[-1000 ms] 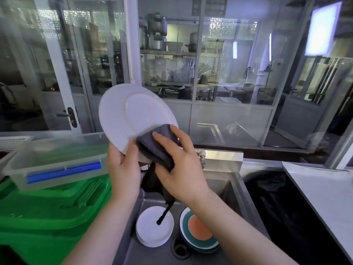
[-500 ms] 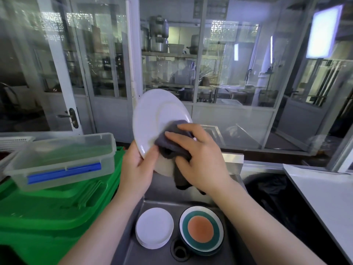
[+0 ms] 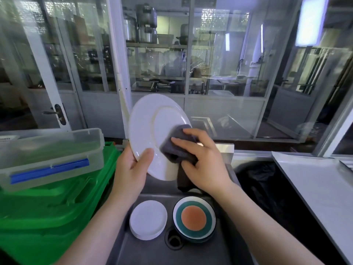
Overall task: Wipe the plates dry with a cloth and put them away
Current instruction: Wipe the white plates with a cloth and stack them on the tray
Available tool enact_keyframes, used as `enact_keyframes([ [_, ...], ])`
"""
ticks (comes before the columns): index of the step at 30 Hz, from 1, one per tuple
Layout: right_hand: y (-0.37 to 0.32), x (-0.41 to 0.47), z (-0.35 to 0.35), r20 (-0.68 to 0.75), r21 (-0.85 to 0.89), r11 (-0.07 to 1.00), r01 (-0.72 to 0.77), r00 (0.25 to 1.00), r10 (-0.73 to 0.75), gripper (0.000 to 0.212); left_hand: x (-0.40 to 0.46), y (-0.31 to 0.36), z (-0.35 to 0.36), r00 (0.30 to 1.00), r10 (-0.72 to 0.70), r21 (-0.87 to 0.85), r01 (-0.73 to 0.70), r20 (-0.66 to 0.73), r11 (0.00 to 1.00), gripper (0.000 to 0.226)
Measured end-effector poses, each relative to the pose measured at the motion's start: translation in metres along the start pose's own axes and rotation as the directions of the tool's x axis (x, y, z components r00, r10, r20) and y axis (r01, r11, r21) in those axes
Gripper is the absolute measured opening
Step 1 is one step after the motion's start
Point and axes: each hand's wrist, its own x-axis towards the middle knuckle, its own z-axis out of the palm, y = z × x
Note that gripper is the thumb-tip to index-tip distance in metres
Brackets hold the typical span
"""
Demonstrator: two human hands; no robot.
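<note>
head view: one wide-angle frame, looking forward and down over a sink

white plate: held up on edge above the sink, tilted, its face turned toward the camera; a raised inner ring is seen on it

left hand: the plate's lower left rim is gripped, thumb laid over the front, the fingers hidden behind the plate

grey cloth: pressed against the lower right part of the plate's face; a loose end hangs down below the plate's rim

right hand: the cloth is held bunched under curled fingers and pressed to the plate

sink: a steel basin directly below the hands, with a dark drain at its bottom

small white plates: stacked flat in the basin, left of the drain

banded plate: laid flat in the basin just right of the white stack, with a white rim, a teal band and an orange centre; its edge overlaps the drain

green crate: set left of the sink

clear container: rested on top of the green crate, with a blue clip on its front

white counter: placed right of the sink

dark bag: seen between the sink and the counter

glass partition: behind the sink; shelves with metal pots are seen through it
</note>
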Motion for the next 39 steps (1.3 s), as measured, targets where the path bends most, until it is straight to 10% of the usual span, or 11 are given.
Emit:
enact_keyframes([
  [4, -0.002, 0.003, -0.005, -0.053, 0.318, 0.916, -0.244, 0.96, 0.274, 0.042, -0.01, 0.0, 0.017, 0.99, 0.103, 0.272, -0.124, 0.092, 0.954, 0.018],
  [9, 0.006, -0.001, -0.012, 0.122, 0.759, 0.479, -0.44, 0.819, 0.56, 0.032, -0.012, 0.004, 0.036, 0.934, 0.153, 0.614, -0.33, 0.323, 0.717, 0.035],
  [13, 0.014, -0.007, -0.007, 0.254, 0.818, 0.291, -0.496, 0.766, 0.591, 0.071, -0.009, 0.012, 0.055, 0.847, 0.104, 0.777, -0.522, 0.522, 0.351, 0.054],
  [18, 0.027, -0.016, -0.007, 0.277, 0.855, 0.167, -0.492, 0.703, 0.656, 0.048, -0.013, 0.026, 0.079, 0.787, 0.057, 0.79, -0.612, 0.614, -0.045, 0.05],
  [21, 0.04, -0.024, -0.007, 0.287, 0.877, 0.064, -0.476, 0.628, 0.723, 0.046, -0.012, 0.018, 0.079, 0.819, 0.031, 0.814, -0.574, 0.573, 0.086, 0.056],
  [25, 0.059, -0.038, -0.013, 0.411, 0.854, -0.151, -0.499, 0.465, 0.784, 0.061, -0.002, 0.006, 0.054, 0.87, -0.173, 0.668, -0.212, 0.461, 0.714, 0.076],
  [28, 0.076, -0.045, -0.02, 0.295, 0.898, -0.021, -0.44, 0.566, 0.77, 0.045, -0.005, -0.017, 0.052, 0.958, -0.221, 0.522, 0.097, 0.181, 0.848, 0.06],
  [32, 0.089, -0.051, -0.027, 0.223, 0.882, 0.138, -0.45, 0.657, 0.72, 0.031, -0.008, -0.031, 0.06, 0.691, -0.685, -0.213, 0.723, 0.232, 0.657, 0.029],
  [35, 0.105, -0.058, -0.03, 0.231, 0.865, 0.134, -0.484, 0.621, 0.749, 0.03, -0.009, -0.035, 0.059, 0.635, -0.709, -0.44, 0.755, 0.306, 0.487, 0.023],
  [39, 0.122, -0.066, -0.035, 0.221, 0.831, 0.158, -0.533, 0.577, 0.787, 0.03, -0.013, -0.037, 0.071, 0.658, -0.685, -0.378, 0.748, 0.313, 0.546, 0.025],
])
